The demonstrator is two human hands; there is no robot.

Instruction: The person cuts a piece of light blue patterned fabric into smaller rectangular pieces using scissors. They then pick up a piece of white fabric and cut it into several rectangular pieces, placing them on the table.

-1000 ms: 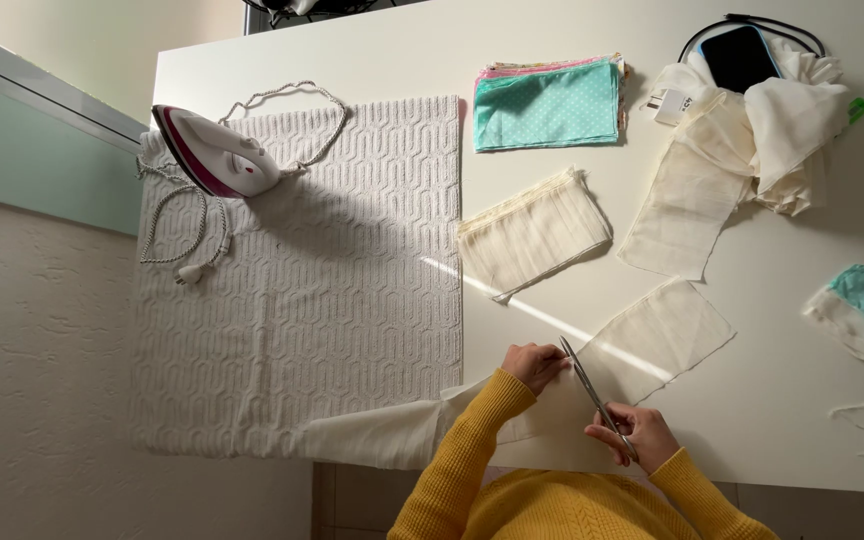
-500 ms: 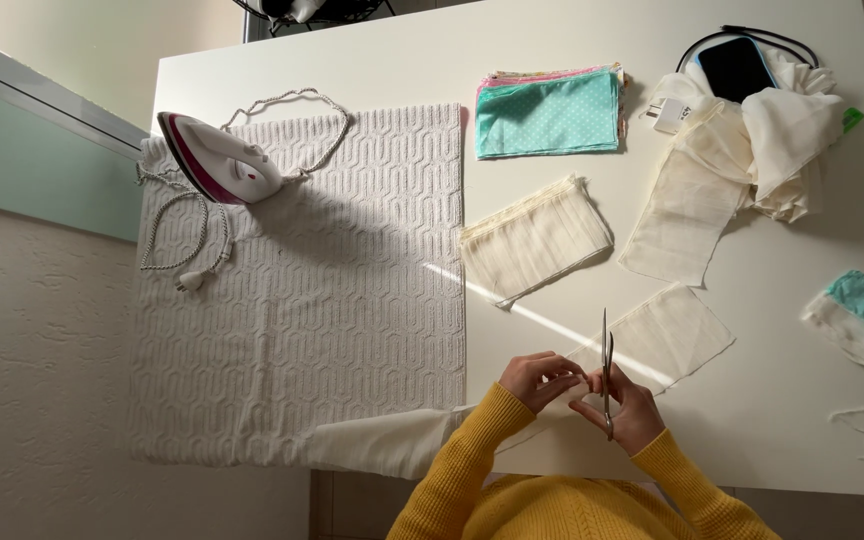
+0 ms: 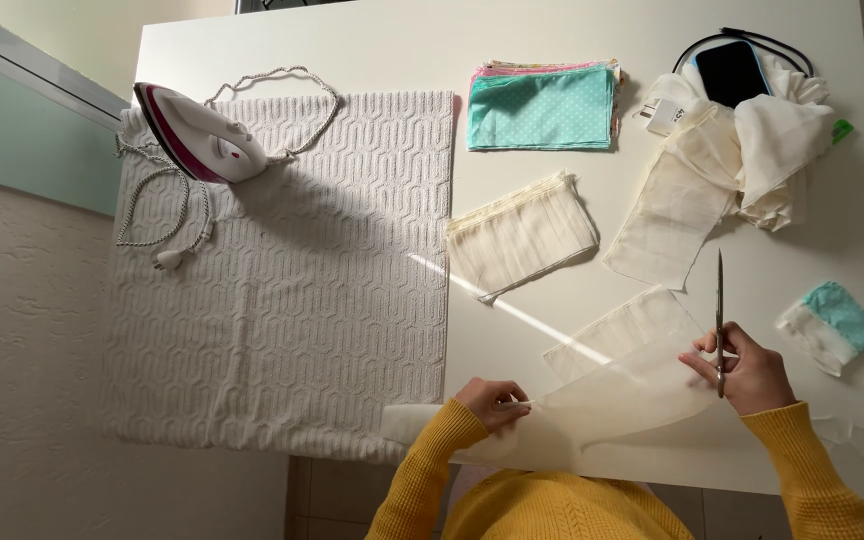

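Note:
My right hand (image 3: 742, 370) grips a pair of scissors (image 3: 720, 300), blades pointing away from me, at the right end of a cream sheer fabric piece (image 3: 642, 390) near the table's front edge. My left hand (image 3: 492, 400) pinches the left end of the same fabric, holding it stretched across in front of me. A second cream fabric piece (image 3: 627, 325) lies flat just beyond. Both arms wear yellow sleeves.
A white textured ironing mat (image 3: 292, 270) covers the table's left side, with an iron (image 3: 197, 135) and its cord at its far corner. A cream pouch (image 3: 522, 235), teal dotted fabric stack (image 3: 544, 108), phone (image 3: 732, 72) on bunched cream cloth, and a teal scrap (image 3: 832, 325) lie around.
My hands have moved apart: the right hand carried the scissors to the right, the left stayed near the front edge, and the fabric is now stretched between them.

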